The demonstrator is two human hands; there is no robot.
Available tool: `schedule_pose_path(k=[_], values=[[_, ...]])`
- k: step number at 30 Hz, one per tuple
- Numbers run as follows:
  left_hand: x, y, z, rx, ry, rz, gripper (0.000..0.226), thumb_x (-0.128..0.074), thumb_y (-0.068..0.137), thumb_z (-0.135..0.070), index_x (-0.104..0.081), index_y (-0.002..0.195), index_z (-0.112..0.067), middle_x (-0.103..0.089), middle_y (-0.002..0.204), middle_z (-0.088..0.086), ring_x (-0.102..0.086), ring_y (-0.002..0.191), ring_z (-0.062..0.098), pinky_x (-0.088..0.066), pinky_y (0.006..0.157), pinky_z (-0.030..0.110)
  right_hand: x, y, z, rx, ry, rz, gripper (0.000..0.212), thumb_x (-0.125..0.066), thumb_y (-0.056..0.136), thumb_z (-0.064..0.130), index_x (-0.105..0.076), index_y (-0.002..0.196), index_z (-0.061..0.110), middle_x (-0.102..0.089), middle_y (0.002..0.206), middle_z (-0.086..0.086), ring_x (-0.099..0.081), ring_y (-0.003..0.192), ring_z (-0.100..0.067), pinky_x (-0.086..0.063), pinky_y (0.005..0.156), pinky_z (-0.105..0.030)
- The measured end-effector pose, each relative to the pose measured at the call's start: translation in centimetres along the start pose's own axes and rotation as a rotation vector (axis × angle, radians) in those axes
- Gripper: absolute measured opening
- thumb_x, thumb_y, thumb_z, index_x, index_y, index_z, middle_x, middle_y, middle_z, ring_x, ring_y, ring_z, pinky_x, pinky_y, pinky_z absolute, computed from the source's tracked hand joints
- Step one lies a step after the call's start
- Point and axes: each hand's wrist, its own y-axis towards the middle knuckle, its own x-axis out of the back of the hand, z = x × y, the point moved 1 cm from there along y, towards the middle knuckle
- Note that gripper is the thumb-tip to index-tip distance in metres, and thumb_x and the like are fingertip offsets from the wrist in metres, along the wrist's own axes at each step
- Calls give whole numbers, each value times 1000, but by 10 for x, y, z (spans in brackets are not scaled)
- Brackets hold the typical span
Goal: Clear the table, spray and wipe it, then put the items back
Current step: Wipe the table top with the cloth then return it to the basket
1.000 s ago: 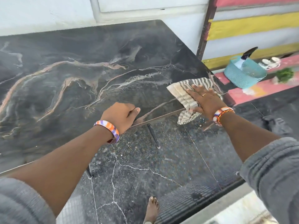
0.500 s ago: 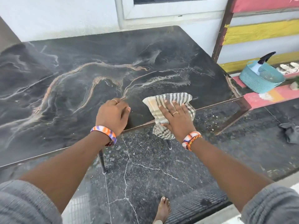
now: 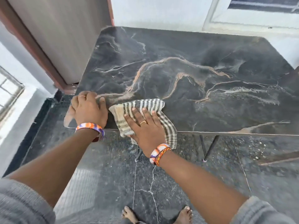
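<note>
On the dark marble table (image 3: 202, 88), the right hand (image 3: 144, 126) presses spread fingers (image 3: 135, 113) on a striped cloth (image 3: 145, 105).

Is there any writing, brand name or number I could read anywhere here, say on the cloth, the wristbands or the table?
None can be read.
Striped cloth: stripes only.
Wristbands on the left hand and right hand: coloured patterns, no letters.
Marble-patterned table: veins only.

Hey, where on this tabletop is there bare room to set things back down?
Nearly all of the table is bare: the whole far half and the right side. Only the near left corner is taken, where the left hand rests beside the right hand pressing the striped cloth.
</note>
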Motion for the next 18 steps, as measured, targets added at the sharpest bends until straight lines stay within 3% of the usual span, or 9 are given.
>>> schedule_pose_path(k=[2, 4, 7, 12, 15, 18], values=[[12, 12, 28, 152, -19, -12, 38, -45, 92, -28, -53, 123, -6, -47, 136, 21, -32, 131, 39, -21, 108, 49, 3, 15, 26, 51, 25, 14, 68, -71, 71, 48, -50, 134, 34, -55, 138, 0, -52, 126, -31, -35, 107, -50], [20, 19, 55, 246, -24, 7, 37, -41, 94, -28, -55, 120, -5, -52, 130, 25, -37, 127, 40, -26, 105, 48, 5, 30, 51, 156, 71, 49, 64, -58, 86, 41, -33, 145, 33, -36, 152, -3, -31, 140, -35, -16, 115, -51], [26, 24, 82, 241, -59, 72, 37, -36, 97, -27, -59, 108, -1, -62, 112, 29, -52, 109, 44, -39, 93, 46, 7, 53, 84, 255, 72, 77, 64, -42, 96, 39, -8, 150, 34, -8, 160, -1, -4, 147, -33, 4, 117, -49], [29, 23, 102, 233, -209, 56, 40, -34, 98, -28, -59, 105, 2, -65, 105, 27, -59, 99, 41, -44, 82, 41, 6, 85, 127, 405, 74, 102, 60, -40, 96, 42, -11, 149, 36, -8, 160, 0, -3, 147, -34, 3, 116, -55], [28, 24, 101, 207, -121, 54, 39, -33, 97, -30, -57, 102, 1, -63, 107, 27, -54, 103, 44, -43, 88, 46, 6, 89, 129, 385, 129, 103, 59, -36, 95, 46, -13, 149, 36, -11, 160, 5, -5, 148, -29, 3, 117, -56], [29, 28, 81, 181, -40, 59, 39, -36, 95, -28, -50, 120, -2, -51, 131, 21, -40, 124, 41, -30, 102, 48, 8, 89, 116, 303, 203, 118, 55, -29, 97, 45, -14, 149, 36, -11, 159, 9, -4, 148, -23, 5, 116, -54]])
